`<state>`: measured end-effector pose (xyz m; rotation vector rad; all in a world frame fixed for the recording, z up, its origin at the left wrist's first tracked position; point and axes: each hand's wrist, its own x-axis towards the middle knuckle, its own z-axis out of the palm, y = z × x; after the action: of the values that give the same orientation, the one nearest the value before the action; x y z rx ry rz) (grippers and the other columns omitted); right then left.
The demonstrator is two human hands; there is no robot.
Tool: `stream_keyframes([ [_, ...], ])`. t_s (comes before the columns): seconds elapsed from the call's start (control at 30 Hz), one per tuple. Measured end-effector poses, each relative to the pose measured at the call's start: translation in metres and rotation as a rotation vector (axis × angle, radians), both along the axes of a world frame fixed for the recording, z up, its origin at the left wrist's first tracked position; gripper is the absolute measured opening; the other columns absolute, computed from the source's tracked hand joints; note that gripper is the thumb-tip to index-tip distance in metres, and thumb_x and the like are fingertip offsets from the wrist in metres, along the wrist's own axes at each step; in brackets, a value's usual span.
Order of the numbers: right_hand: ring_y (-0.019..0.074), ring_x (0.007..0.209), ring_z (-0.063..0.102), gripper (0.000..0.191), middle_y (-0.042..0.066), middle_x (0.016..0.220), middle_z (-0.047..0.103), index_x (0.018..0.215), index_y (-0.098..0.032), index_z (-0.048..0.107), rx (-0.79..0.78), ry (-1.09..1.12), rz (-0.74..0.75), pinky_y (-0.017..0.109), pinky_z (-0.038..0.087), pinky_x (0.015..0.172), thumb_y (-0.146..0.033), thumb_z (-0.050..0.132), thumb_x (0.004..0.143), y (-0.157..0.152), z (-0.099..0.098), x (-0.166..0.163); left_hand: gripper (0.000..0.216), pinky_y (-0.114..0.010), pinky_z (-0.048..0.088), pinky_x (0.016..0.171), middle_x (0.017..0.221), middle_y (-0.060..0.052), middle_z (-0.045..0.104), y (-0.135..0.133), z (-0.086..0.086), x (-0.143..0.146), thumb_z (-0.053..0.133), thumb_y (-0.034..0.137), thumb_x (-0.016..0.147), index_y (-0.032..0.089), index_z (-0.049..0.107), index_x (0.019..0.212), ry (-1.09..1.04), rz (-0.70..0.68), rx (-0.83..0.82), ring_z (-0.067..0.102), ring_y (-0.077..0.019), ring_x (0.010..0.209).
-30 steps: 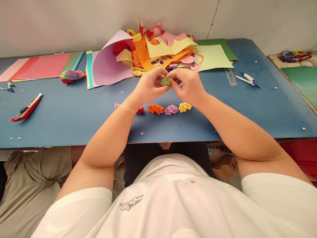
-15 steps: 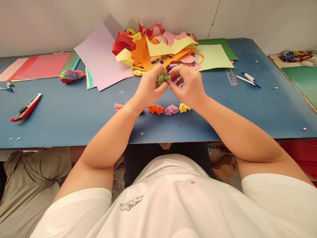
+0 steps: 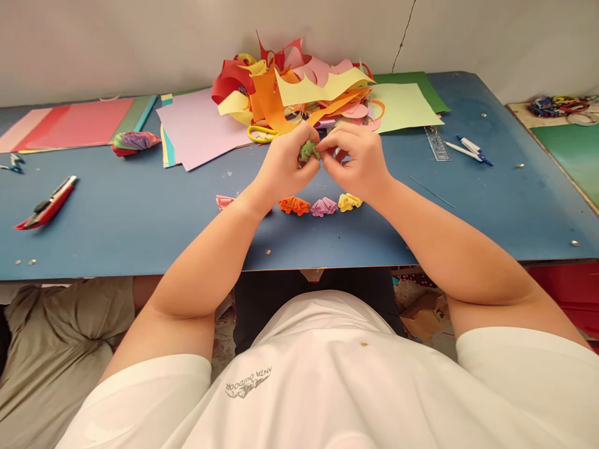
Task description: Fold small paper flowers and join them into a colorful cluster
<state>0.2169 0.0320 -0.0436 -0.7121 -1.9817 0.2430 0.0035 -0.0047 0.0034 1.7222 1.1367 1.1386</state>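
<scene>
Both hands meet above the blue table [image 3: 140, 212]. My left hand [image 3: 283, 165] and my right hand [image 3: 358, 159] pinch a small green pleated paper piece [image 3: 307, 150] between their fingertips, fingers curled tight. Just below the hands lies a row of small pleated paper fans: pink [image 3: 224, 201], orange [image 3: 294, 205], purple [image 3: 324, 207] and yellow [image 3: 349, 201]. A red one is mostly hidden behind my left wrist.
A heap of coloured paper scraps [image 3: 299, 84] with yellow-handled scissors [image 3: 262, 133] lies behind the hands. A lilac sheet [image 3: 201, 128], pink and red sheets [image 3: 75, 123], a multicoloured folded fan [image 3: 133, 142], a red utility knife [image 3: 47, 203], a ruler [image 3: 437, 144] and pens [image 3: 470, 148] lie around.
The curled lilac sheet has dropped flat onto the table. Both hands stay together, turning and squeezing the green paper piece, which now looks more bunched.
</scene>
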Motion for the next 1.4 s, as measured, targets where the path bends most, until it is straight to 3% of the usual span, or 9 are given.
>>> stream_keyframes([
  [0.17,0.0284,0.090,0.085,0.014,0.007,0.103,0.093,0.102,-0.028,0.086,0.022,0.051,-0.001,0.045,0.068,0.078,-0.036,0.079,0.110,0.002,0.001,0.000,0.027,-0.044,0.054,0.084,0.086,-0.002,0.065,0.026,-0.024,-0.001,0.086,0.030,0.092,0.031,0.059,0.092,0.105,-0.054,0.312,0.060,-0.0222,0.082],
  [0.37,0.0274,0.084,0.082,0.033,0.004,0.093,0.091,0.086,-0.030,0.078,-0.076,0.072,-0.038,0.049,0.070,0.084,-0.043,0.096,0.111,0.007,-0.001,0.002,0.034,-0.041,0.053,0.072,0.088,0.001,0.071,0.043,-0.038,-0.005,0.078,0.011,0.078,0.032,0.059,0.098,0.185,-0.170,0.473,0.056,-0.0162,0.073],
  [0.47,0.0269,0.084,0.081,0.027,0.004,0.094,0.090,0.088,-0.030,0.078,-0.052,0.069,-0.036,0.048,0.068,0.083,-0.035,0.093,0.110,0.007,0.000,0.003,0.036,-0.039,0.052,0.070,0.087,0.003,0.069,0.040,-0.034,-0.005,0.077,0.005,0.076,0.031,0.063,0.097,0.137,-0.166,0.456,0.052,-0.0142,0.072],
  [0.6,0.0258,0.084,0.080,0.025,0.003,0.094,0.089,0.090,-0.029,0.074,0.048,0.058,-0.052,0.046,0.065,0.084,-0.032,0.086,0.112,0.006,-0.002,0.003,0.031,-0.039,0.056,0.078,0.086,0.002,0.068,0.032,-0.026,-0.003,0.082,0.004,0.081,0.029,0.069,0.093,0.056,-0.102,0.306,0.056,-0.0152,0.075],
  [0.83,0.0208,0.073,0.072,0.025,-0.002,0.091,0.080,0.104,-0.032,0.064,0.151,0.109,-0.064,0.041,0.063,0.074,-0.047,0.079,0.117,0.015,-0.014,0.002,0.022,-0.042,0.064,0.093,0.090,0.000,0.065,0.022,-0.022,-0.003,0.088,0.013,0.087,0.028,0.073,0.097,0.010,-0.088,0.211,0.069,-0.0203,0.088],
  [0.97,0.0221,0.078,0.079,0.024,-0.002,0.096,0.082,0.110,-0.033,0.066,0.146,0.115,-0.001,0.043,0.070,0.080,-0.051,0.076,0.122,0.016,-0.015,0.001,0.027,-0.045,0.067,0.100,0.089,0.000,0.059,0.024,-0.025,-0.002,0.094,0.019,0.089,0.027,0.069,0.095,-0.029,-0.068,0.147,0.073,-0.0214,0.093],
  [1.23,0.0240,0.091,0.086,0.007,0.002,0.102,0.089,0.108,-0.030,0.079,0.004,0.159,0.082,0.042,0.076,0.086,-0.026,0.077,0.114,0.001,-0.007,-0.007,0.037,-0.043,0.057,0.088,0.081,0.002,0.052,0.030,-0.028,-0.003,0.088,0.009,0.079,0.029,0.057,0.086,0.049,-0.007,0.281,0.051,-0.0177,0.078],
  [1.4,0.0252,0.098,0.089,0.018,0.005,0.110,0.094,0.108,-0.028,0.084,-0.055,0.106,0.047,0.038,0.074,0.080,-0.015,0.071,0.105,-0.002,-0.005,-0.008,0.041,-0.040,0.048,0.076,0.081,0.003,0.058,0.044,-0.039,-0.007,0.086,0.005,0.075,0.029,0.057,0.090,0.114,-0.010,0.389,0.050,-0.0167,0.075],
])
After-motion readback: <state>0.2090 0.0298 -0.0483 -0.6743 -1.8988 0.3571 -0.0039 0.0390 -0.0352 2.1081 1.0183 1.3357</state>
